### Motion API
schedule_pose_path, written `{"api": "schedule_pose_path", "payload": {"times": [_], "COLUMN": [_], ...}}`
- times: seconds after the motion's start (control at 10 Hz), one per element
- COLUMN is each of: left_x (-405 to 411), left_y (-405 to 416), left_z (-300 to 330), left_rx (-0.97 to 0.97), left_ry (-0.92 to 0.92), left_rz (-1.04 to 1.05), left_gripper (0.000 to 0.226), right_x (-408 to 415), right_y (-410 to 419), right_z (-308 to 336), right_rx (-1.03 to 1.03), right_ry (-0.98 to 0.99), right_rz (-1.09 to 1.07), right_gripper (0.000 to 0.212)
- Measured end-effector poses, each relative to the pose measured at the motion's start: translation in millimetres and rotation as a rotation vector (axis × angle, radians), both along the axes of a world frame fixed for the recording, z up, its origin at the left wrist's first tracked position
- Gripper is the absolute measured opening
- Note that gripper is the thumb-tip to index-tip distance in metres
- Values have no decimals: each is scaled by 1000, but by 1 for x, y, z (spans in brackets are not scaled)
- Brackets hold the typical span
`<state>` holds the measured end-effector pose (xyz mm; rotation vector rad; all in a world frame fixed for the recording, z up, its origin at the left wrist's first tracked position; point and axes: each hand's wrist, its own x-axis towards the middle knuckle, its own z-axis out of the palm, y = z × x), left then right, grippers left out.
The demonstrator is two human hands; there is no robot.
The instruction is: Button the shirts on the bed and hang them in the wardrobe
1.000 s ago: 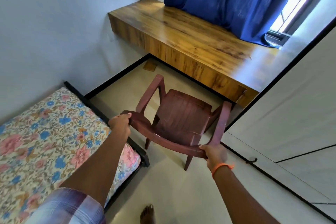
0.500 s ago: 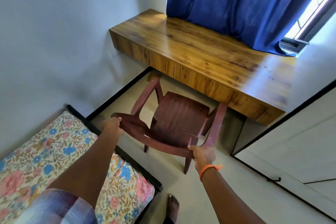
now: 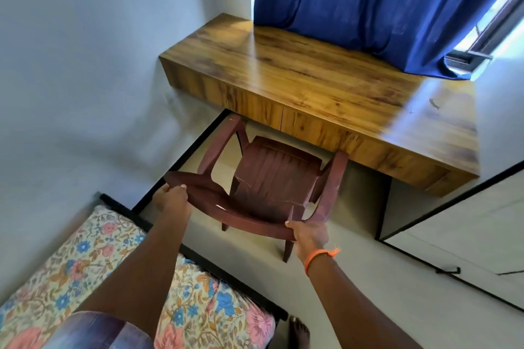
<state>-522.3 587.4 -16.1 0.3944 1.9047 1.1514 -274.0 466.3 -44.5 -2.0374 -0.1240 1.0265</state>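
At the bottom of the frame a bare foot stands on the pale floor, beside the corner of the bed with its floral sheet in the lower left. No shirts show on the part of the bed in view, so where they lie cannot be told from here. Both arms reach forward from there to a maroon plastic armchair at mid-frame. The left hand grips the left end of the chair's curved top rail, fingers curled over it; the right hand, with an orange band at the wrist, grips the right end of the same rail.

Compared with a second ago, the chair now sits further up the frame, its front edge and armrests tucked just under the wooden bench below the blue curtain, where earlier it stood well out on the floor. That looks like clearing standing room between the bed and the white wardrobe door at the right edge. The buttoning itself seems not yet begun.
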Motion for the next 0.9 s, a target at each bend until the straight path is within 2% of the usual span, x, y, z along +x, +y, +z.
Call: {"api": "schedule_pose_path", "payload": {"times": [0.2,0.4,0.7,0.8,0.9], "left_x": [-30,-42,-38,-34,-25], "left_y": [47,57,43,20,-16], "left_z": [-5,-20,-23,-25,-29], "left_rx": [54,71,122,128,112], "left_ry": [-17,-96,-259,-198,84], "left_rz": [-39,-46,-77,-165,-302], "left_gripper": [31,40,29,28,33], "right_x": [-34,-37,-27,-25,-31], "right_y": [34,44,34,22,7], "right_z": [-5,-1,-5,-10,-12], "right_rx": [0,-7,39,-20,28], "right_ry": [31,28,109,-150,-559], "right_rz": [-84,-177,-9,219,463], "right_gripper": [36,31,28,40,48]}}
